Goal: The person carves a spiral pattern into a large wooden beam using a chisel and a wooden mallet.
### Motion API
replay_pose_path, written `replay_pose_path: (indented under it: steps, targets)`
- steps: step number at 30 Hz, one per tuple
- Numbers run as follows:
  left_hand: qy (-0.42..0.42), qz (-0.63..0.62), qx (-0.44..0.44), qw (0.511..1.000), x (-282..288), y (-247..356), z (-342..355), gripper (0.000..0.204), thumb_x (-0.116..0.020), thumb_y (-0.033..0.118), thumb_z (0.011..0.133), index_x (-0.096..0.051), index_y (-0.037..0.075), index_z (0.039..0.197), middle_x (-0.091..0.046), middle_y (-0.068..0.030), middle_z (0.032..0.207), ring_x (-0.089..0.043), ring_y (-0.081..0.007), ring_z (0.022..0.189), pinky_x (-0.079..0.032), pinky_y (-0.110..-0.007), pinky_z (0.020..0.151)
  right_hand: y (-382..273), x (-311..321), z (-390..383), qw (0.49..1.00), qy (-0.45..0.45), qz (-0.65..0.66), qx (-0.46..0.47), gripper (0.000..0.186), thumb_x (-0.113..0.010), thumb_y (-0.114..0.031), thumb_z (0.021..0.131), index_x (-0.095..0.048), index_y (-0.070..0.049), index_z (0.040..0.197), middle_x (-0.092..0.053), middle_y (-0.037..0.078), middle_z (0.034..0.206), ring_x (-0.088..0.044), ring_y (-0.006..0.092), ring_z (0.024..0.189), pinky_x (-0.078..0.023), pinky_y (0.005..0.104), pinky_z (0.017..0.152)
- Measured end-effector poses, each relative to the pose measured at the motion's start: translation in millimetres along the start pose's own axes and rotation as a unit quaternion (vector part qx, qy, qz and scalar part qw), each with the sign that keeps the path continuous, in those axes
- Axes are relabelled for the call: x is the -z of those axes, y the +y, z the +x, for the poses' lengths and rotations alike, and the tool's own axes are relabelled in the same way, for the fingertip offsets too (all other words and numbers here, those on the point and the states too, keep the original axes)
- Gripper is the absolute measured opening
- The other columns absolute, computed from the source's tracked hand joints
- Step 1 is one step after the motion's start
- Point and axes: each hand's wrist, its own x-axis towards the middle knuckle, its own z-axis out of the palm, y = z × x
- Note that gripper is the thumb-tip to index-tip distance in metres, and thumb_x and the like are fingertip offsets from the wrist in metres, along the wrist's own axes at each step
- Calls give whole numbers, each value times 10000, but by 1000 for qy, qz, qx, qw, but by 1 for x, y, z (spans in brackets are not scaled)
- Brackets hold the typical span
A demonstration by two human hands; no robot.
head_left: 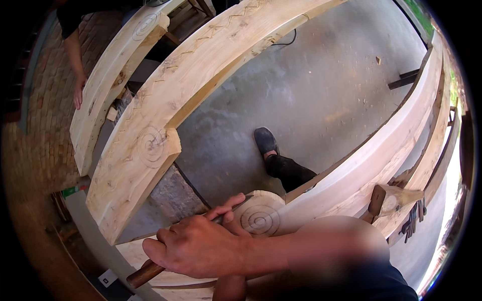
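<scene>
My right hand [201,247] is closed around a chisel, whose brown wooden handle [145,273] sticks out past the thumb side at lower left. My left hand [234,224] lies mostly hidden beneath it; its visible fingers press on the narrow metal blade. The blade's tip [248,197] meets the rounded end of a pale curved timber [346,188], beside a spiral [259,221] marked on its face. Across from it, another curved timber [196,65] bears a similar spiral and a zigzag pencil line.
Another person's hand [79,93] rests against a further curved timber [110,75] at upper left. A chunky wooden block [399,200], like a mallet head, lies at right beside several metal tools [414,220]. A shoe [265,141] stands on the grey floor [321,95] among wood chips.
</scene>
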Motion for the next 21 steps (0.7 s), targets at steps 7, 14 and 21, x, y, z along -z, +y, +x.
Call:
replay_pose_path:
  steps: [7, 14, 21]
  targets:
    - [36, 71, -75, 994, -11, -13, 0, 331, -453, 396, 1151, -422, 67, 1131, -766, -177, 1061, -695, -253, 1015, -496, -361, 1006, -1, 7, -1, 999, 21, 17, -29, 199, -657, -159, 893, -557, 4, 948, -608, 116, 700, -683, 299, 562, -539, 430, 475]
    - [38, 83, -104, 990, -15, 3, 1, 264, -438, 321, 1158, -413, 58, 1145, -761, -176, 1034, -700, -249, 1004, -517, -356, 971, -4, 6, 2, 997, 39, 42, -45, 215, -649, -187, 930, -543, 0, 935, -609, 131, 700, -687, 317, 569, -539, 443, 481]
    - [13, 13, -105, 994, -11, -3, 2, 242, -444, 302, 1160, -411, 62, 1152, -767, -171, 1024, -708, -243, 988, -523, -346, 974, -7, 5, 5, 997, 30, 53, -54, 236, -636, -213, 963, -539, 1, 943, -618, 143, 702, -689, 327, 571, -541, 457, 489]
